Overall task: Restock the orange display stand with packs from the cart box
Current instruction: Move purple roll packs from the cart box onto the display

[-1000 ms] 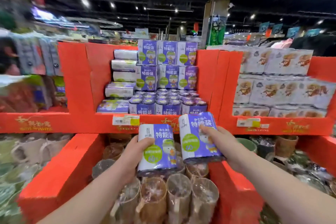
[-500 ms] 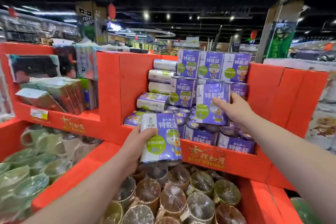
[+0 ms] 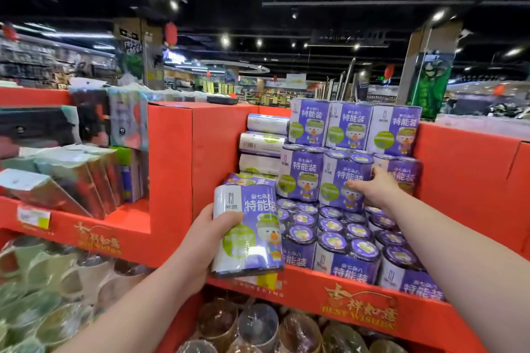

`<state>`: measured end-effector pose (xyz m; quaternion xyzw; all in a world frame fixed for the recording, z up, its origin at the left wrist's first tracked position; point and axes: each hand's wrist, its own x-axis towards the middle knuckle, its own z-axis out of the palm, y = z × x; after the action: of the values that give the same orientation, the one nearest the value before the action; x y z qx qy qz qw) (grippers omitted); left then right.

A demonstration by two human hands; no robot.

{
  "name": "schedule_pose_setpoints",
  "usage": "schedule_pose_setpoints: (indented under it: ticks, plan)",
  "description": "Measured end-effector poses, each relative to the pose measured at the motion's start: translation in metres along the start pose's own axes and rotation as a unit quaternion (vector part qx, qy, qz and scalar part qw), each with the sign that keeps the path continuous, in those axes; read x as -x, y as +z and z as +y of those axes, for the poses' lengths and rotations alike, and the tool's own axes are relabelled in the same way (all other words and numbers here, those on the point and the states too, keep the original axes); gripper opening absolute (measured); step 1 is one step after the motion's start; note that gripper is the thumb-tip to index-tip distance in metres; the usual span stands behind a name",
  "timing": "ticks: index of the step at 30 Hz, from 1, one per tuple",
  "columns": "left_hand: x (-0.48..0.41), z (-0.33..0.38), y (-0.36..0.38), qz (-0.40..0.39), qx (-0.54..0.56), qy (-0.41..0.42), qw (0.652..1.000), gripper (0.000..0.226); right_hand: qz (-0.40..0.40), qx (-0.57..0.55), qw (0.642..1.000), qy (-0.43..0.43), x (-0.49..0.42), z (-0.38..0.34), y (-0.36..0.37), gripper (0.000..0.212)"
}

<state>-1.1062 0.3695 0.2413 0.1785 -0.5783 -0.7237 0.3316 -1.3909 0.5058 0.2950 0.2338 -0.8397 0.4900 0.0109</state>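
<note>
Left hand (image 3: 200, 241) grips left pack (image 3: 248, 231), thumb across the white strip, fingers clamped round the back. The pack is upright and slightly tilted, in front of the orange display stand (image 3: 218, 146), low against its front lip. It is purple film wrap with a white side strip, big white characters, a green round badge and a cartoon duck in a green cap; several rolls are bundled inside.

Right hand (image 3: 372, 189) is on right pack (image 3: 344, 178), same design, in the middle row inside the stand. Thumb lies on the front face, fingers clamped round its right edge. Its base is at the round tops of the bottom-row packs (image 3: 338, 238); cannot tell if it rests fully on them.

More matching packs fill the stand's top row (image 3: 350, 126), and some white packs lie sideways at the stand's back left (image 3: 263, 140).

Plastic-wrapped mugs (image 3: 258, 321) sit below the stand's front lip. Green mugs (image 3: 43, 295) are below, to its left.
</note>
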Motion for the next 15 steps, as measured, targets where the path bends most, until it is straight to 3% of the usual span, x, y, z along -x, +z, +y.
schedule_pose_setpoints:
  ticks: [8,11,13,15]
  plan:
    - [-0.015,0.003,0.01,-0.026,0.017,-0.002,1.0,0.022,0.066,0.021,0.995,0.065,-0.002,0.004,0.01,0.071]
    - [-0.022,0.004,0.021,-0.039,0.01,0.005,0.999,0.024,0.131,0.078,0.988,-0.001,0.012,-0.012,0.004,0.067]
    - [-0.028,0.004,0.032,-0.054,-0.001,0.006,0.999,0.033,0.094,0.065,0.99,-0.083,0.03,-0.033,-0.004,0.051]
    - [-0.033,0.005,0.048,-0.071,-0.002,0.005,0.997,0.052,-0.039,0.03,0.991,-0.123,0.053,-0.057,-0.013,0.033]
